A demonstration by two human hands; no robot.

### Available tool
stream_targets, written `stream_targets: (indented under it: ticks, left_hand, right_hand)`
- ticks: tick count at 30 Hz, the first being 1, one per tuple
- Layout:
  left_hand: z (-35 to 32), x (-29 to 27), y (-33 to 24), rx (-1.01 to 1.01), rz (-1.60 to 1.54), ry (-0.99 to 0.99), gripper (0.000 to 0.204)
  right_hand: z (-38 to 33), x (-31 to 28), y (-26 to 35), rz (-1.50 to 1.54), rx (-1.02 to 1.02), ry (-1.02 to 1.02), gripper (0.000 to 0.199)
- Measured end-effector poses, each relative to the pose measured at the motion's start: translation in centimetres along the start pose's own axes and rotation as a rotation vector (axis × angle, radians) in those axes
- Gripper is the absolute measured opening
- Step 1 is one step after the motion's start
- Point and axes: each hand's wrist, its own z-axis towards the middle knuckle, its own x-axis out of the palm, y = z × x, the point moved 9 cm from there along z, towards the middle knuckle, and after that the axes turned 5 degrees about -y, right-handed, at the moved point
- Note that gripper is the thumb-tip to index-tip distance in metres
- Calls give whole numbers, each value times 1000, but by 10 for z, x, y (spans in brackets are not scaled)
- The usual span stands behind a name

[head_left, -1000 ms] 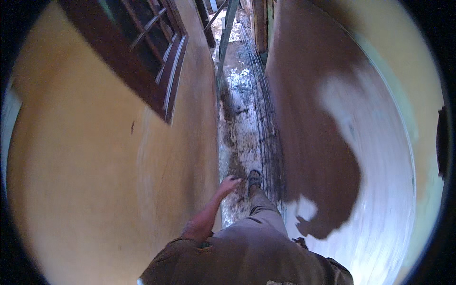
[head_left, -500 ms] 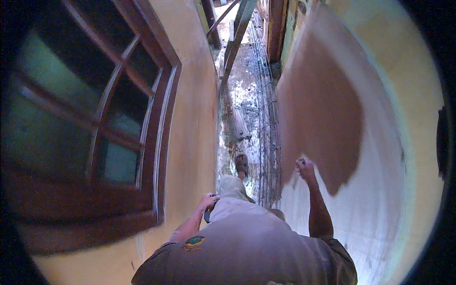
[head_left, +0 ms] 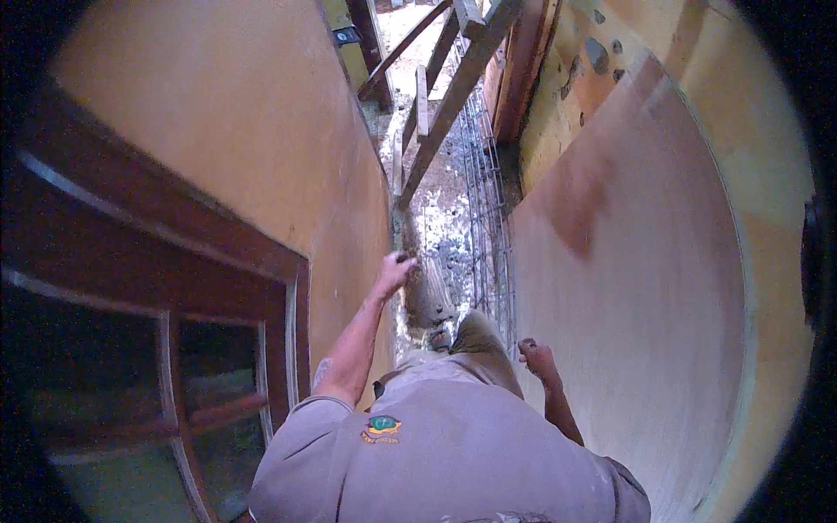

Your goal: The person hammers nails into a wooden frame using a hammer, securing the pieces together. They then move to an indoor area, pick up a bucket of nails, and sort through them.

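Looking straight down: grey shirt fills bottom centre of frame, person stands in a narrow gap between two walls. Left hand [head_left: 394, 270], centre frame, arm stretched forward, hand against or just beside the orange wall [head_left: 261, 131] on the left; fingers look loosely curled, nothing visibly held. Right hand [head_left: 536, 356], lower centre-right, near the pale wall [head_left: 645, 288] on the right; fingers curled in, can't tell if they clamp on anything. Window [head_left: 166, 349] with dark wood frame at lower left, set in the orange wall. One shoe [head_left: 438, 338] planted on the muddy, rubble-strewn ground [head_left: 445, 227] mid-frame. Wire mesh [head_left: 488, 218] lies along the base of the right wall. Further up, top centre: wooden ladder [head_left: 436, 105] leaning across the gap. Judgement: partway along the passage, most of it to the ladder not yet covered, hands empty.
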Motion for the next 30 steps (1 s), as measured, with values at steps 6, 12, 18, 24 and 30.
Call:
stream_targets:
  ticks: [6,12,18,24,30]
  left_hand:
    - [122,34,-148,158,-140,62,47]
    - [189,12,-140,-128,-346,38,60]
    - [266,-86,-219,55,-450,-357,42]
    - [268,-60,-176,-75,-575,-221,35]
    - [220,-45,-113,-368,-567,-160,39]
  right_hand:
    - [143,-34,45,47,-9,-39,31]
    - [282,-62,230,97,-113,85,30]
    - [348,-21,516,-137,-1024,65,26]
    - [464,27,652,645,-146,308,99]
    - [501,60,669,756,-101,427,79]
